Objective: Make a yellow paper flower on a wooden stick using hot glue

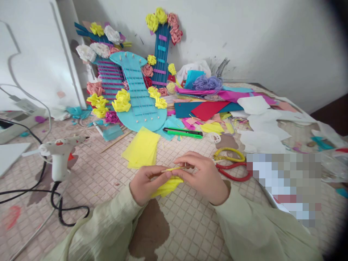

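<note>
Both hands meet at the lower middle of the view over yellow paper [169,187]. My left hand [149,184] pinches the paper between thumb and fingers, with the sheets spreading out below. From the right, my right hand [202,177] has its fingers closed on a thin stick [178,168] with yellow paper along it. The stick runs crosswise between the two hands. Just beyond them lies a stack of yellow paper sheets [141,148]. A green cutter [183,132] rests behind the hands, and red and yellow-handled scissors [234,171] lie by my right hand.
A white glue gun [60,156] with black cables stands at the left. Paper instruments with flowers [141,94] lean at the back. Coloured paper [209,108], purple yarn [208,83] and white scraps [262,123] lie toward the back right.
</note>
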`<control>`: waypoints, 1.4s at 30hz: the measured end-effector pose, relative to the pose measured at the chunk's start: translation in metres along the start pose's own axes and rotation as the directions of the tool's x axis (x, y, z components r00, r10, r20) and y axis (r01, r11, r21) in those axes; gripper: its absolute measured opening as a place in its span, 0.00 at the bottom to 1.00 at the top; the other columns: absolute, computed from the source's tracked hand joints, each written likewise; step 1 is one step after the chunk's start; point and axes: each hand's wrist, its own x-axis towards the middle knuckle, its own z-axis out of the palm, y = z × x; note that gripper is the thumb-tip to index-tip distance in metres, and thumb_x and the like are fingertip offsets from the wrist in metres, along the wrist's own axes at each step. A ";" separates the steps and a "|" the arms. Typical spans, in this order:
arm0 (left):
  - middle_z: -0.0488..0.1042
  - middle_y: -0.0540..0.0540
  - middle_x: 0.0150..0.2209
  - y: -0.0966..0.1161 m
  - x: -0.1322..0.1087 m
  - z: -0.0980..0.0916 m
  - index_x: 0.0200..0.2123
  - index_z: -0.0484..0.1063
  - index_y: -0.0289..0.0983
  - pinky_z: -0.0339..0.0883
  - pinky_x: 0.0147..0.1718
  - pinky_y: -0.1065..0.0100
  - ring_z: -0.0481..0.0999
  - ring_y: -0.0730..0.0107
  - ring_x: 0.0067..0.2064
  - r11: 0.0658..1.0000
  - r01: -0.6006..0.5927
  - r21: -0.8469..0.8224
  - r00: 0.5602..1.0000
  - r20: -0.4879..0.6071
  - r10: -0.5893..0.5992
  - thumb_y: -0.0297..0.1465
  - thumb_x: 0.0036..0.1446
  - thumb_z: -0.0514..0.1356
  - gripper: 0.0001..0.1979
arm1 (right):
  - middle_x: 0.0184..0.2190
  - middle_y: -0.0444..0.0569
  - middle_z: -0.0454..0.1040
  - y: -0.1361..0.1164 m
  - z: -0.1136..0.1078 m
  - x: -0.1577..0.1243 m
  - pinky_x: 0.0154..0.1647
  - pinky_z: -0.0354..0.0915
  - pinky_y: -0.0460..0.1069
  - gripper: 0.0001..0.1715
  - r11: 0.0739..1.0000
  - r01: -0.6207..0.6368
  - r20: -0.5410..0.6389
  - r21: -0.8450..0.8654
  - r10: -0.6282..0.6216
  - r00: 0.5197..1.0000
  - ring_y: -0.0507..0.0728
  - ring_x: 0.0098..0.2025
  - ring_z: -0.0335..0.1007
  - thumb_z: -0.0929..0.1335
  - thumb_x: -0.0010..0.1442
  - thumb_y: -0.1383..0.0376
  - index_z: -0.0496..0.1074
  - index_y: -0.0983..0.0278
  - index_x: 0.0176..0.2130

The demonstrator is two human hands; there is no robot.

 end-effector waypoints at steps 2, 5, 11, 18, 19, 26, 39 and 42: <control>0.71 0.50 0.21 0.001 0.000 0.000 0.29 0.75 0.32 0.58 0.21 0.76 0.65 0.76 0.23 1.000 0.013 0.010 1.000 -0.005 -0.013 0.33 0.50 0.55 0.12 | 0.25 0.45 0.70 0.001 -0.001 0.000 0.28 0.61 0.45 0.09 1.000 0.002 0.032 0.005 -0.002 0.999 0.50 0.27 0.64 0.68 0.47 0.62 0.71 0.64 0.31; 0.70 0.50 0.20 0.003 0.000 0.001 0.27 0.74 0.33 0.57 0.21 0.76 0.64 0.77 0.23 1.000 0.003 0.019 1.000 -0.011 -0.003 0.34 0.49 0.55 0.12 | 0.26 0.45 0.70 0.001 0.000 0.001 0.27 0.61 0.44 0.08 1.000 -0.002 0.052 0.000 0.002 0.999 0.49 0.27 0.64 0.68 0.48 0.62 0.71 0.64 0.31; 0.62 0.52 0.16 0.000 0.002 0.000 0.23 0.72 0.32 0.51 0.18 0.76 0.57 0.79 0.20 0.997 0.012 0.077 0.999 -0.035 -0.009 0.35 0.50 0.53 0.14 | 0.26 0.45 0.70 0.002 0.001 0.000 0.30 0.61 0.45 0.08 1.000 0.016 0.023 -0.020 -0.016 1.000 0.50 0.29 0.64 0.68 0.48 0.63 0.71 0.65 0.31; 0.63 0.51 0.17 -0.002 0.001 -0.003 0.23 0.72 0.31 0.53 0.18 0.76 0.58 0.78 0.20 0.996 0.055 0.063 0.997 -0.048 -0.052 0.36 0.50 0.53 0.15 | 0.30 0.46 0.70 0.005 -0.010 0.005 0.34 0.60 0.45 0.11 0.998 0.048 0.253 0.027 -0.054 0.966 0.49 0.33 0.64 0.60 0.57 0.66 0.70 0.64 0.33; 0.63 0.52 0.17 -0.002 0.001 -0.002 0.23 0.71 0.31 0.53 0.18 0.76 0.58 0.79 0.20 0.996 0.055 0.070 0.997 -0.049 -0.052 0.36 0.50 0.53 0.15 | 0.29 0.45 0.70 0.006 -0.010 0.005 0.33 0.60 0.45 0.11 0.999 0.051 0.275 0.017 -0.053 0.960 0.49 0.32 0.64 0.60 0.57 0.67 0.70 0.64 0.32; 0.73 0.47 0.25 0.001 0.001 -0.001 0.30 0.73 0.31 0.62 0.23 0.74 0.68 0.74 0.26 0.993 0.110 -0.051 0.994 -0.018 -0.111 0.35 0.48 0.56 0.13 | 0.27 0.43 0.69 0.005 -0.006 0.003 0.27 0.58 0.43 0.07 0.999 0.030 0.226 -0.020 -0.025 0.974 0.48 0.28 0.62 0.62 0.55 0.69 0.70 0.64 0.30; 0.76 0.45 0.30 -0.003 0.000 -0.007 0.31 0.74 0.34 0.68 0.28 0.72 0.74 0.69 0.31 0.995 0.029 0.099 0.998 -0.057 -0.024 0.35 0.49 0.55 0.12 | 0.26 0.44 0.69 0.007 -0.009 0.004 0.30 0.58 0.45 0.11 0.996 0.079 0.334 -0.040 -0.062 0.941 0.49 0.30 0.63 0.60 0.57 0.67 0.70 0.64 0.30; 0.76 0.43 0.32 -0.001 0.001 -0.006 0.33 0.73 0.32 0.69 0.31 0.70 0.74 0.66 0.33 0.994 0.068 0.087 0.995 -0.077 -0.061 0.35 0.47 0.57 0.13 | 0.26 0.44 0.68 0.007 -0.007 0.004 0.29 0.58 0.44 0.09 0.997 0.068 0.286 -0.040 -0.053 0.957 0.49 0.30 0.63 0.61 0.56 0.68 0.70 0.64 0.30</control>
